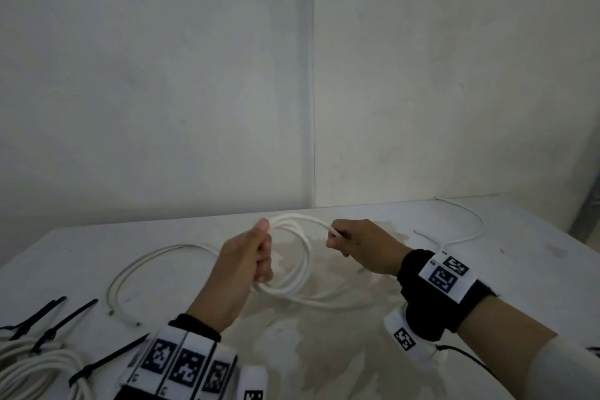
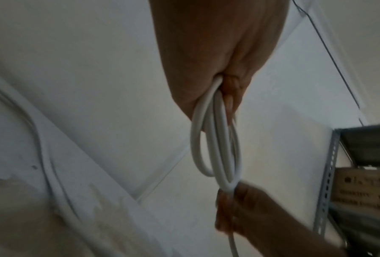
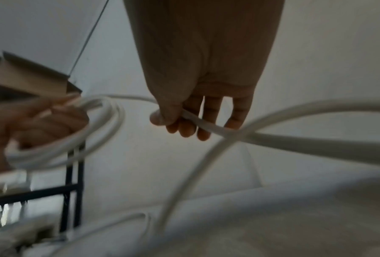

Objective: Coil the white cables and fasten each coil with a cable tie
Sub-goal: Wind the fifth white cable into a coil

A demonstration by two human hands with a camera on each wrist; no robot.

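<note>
White table (image 1: 519,286) | left hand (image 1: 246,256) grips coil (image 1: 300,266) | right hand (image 1: 363,245) pinches strand

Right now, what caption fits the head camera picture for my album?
Left hand grips a white cable coil while the right hand feeds the next loop.

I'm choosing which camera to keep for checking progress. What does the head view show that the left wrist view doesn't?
Only the head view: black cable ties and a finished coil at the table's near left, and a thin cable far right. Only the left wrist view: a metal shelf with a box. Both: the left hand gripping the white cable's loops and the right hand holding its strand.
</note>
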